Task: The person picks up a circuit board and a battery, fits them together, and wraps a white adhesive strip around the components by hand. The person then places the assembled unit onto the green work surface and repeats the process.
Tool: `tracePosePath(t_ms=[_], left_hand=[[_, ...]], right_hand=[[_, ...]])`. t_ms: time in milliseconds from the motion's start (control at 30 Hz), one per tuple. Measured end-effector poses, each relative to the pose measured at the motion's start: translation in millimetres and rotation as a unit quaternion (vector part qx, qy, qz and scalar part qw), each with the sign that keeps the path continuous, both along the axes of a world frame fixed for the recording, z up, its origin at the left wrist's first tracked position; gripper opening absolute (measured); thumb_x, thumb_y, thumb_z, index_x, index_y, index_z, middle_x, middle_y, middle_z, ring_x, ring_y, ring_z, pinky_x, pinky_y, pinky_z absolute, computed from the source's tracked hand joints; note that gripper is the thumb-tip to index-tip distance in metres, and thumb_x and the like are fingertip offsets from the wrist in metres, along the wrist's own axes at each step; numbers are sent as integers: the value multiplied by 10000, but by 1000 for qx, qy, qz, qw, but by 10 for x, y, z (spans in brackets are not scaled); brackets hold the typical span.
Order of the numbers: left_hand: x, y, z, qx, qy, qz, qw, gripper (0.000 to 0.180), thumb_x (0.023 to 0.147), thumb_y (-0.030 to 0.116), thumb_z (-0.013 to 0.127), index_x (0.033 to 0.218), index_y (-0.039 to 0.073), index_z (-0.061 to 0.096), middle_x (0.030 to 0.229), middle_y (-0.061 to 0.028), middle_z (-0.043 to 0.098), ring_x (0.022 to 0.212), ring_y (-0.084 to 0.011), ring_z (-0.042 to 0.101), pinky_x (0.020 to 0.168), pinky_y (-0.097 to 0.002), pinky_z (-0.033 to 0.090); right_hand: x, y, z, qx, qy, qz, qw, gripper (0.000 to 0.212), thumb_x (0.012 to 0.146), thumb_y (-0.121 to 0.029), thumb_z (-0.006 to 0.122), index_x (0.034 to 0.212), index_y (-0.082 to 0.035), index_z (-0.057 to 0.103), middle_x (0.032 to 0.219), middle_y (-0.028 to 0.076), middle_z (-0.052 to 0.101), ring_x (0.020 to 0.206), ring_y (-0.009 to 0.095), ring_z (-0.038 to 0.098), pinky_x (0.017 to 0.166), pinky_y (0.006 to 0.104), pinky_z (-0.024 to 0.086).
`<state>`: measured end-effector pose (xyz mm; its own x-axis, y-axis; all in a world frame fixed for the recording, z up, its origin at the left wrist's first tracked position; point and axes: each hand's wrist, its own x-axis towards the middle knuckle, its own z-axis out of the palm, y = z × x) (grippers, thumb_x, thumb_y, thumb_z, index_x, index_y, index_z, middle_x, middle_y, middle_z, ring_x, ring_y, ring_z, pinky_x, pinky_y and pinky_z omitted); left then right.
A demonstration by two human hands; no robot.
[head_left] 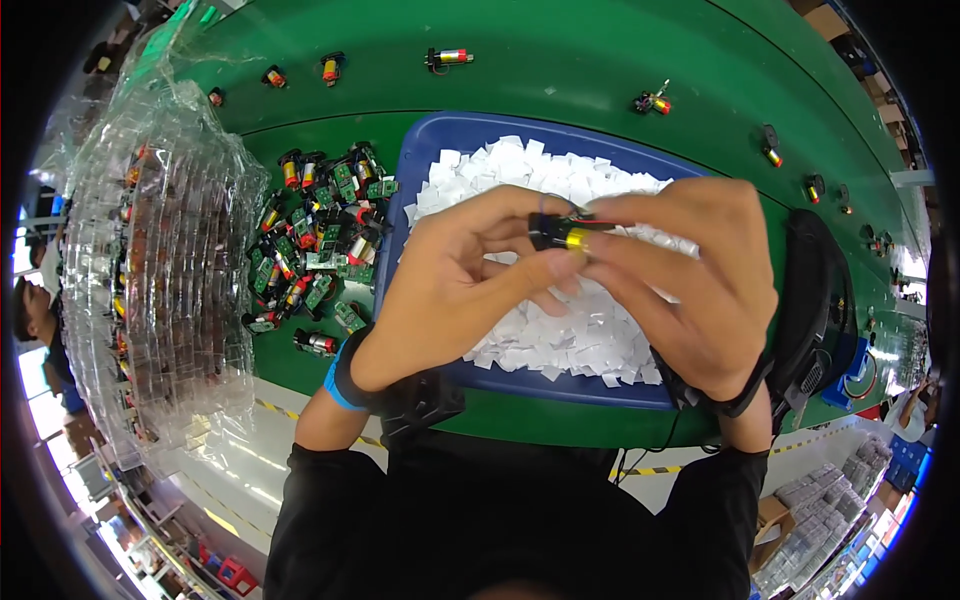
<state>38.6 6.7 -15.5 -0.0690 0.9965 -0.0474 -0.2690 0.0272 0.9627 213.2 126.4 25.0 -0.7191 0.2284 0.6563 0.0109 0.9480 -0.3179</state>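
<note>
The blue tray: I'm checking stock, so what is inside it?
The blue tray holds a heap of small white paper squares. Both hands cover its middle, so whatever lies beneath them and the tray's floor are hidden.

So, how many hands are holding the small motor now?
2: the left hand pinches the small motor from its left, the right hand from its right, above the blue tray.

The scene is viewed from a head-worn fisheye camera, aimed steeply down, close above the green table [560, 60].
</note>
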Motion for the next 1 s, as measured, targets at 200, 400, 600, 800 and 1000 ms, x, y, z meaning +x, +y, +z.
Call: tracePosePath(t_ms=[200,400,600,800,1000], left_hand=[[36,-1,3,99,-40,69,992,351,924,-53,640,1261,-81,546,1175,-225,644,975,-251,691,734,-338,643],[83,21,-44,148,45,119,981,381,892,-65,676,1257,-80,567,1201,-217,650,998,-244,698,776,-335,639],[72,15,-81,166,206,170,949,406,828,-38,763,1213,-62,638,1148,-168,701,1016,-197,705,826,-305,615],[108,3,-80,156,217,183,946,409,801,-15,795,1188,-42,668,1092,-156,727,981,-193,717,792,-293,610],[110,31,-62,210,346,191,894,408,780,7,810,1169,-17,691,1078,-144,733,902,-218,724,721,-290,599]], right_hand=[[150,-11,-31,-186,-13,-39,982,365,710,-69,873,1022,-4,696,933,93,693,822,172,620,600,246,486],[67,-76,-73,-314,-40,-1,949,302,771,-23,826,1027,13,671,989,113,690,804,114,638,575,215,495],[-7,-140,-142,-408,47,4,912,280,823,10,776,1060,31,628,988,109,686,769,122,649,598,218,537],[13,-159,-138,-507,65,60,857,264,881,52,695,1106,27,559,963,123,653,811,143,658,611,254,585],[-39,-200,-200,-540,115,64,832,273,901,67,664,1129,28,519,924,116,629,779,150,661,618,275,597]])
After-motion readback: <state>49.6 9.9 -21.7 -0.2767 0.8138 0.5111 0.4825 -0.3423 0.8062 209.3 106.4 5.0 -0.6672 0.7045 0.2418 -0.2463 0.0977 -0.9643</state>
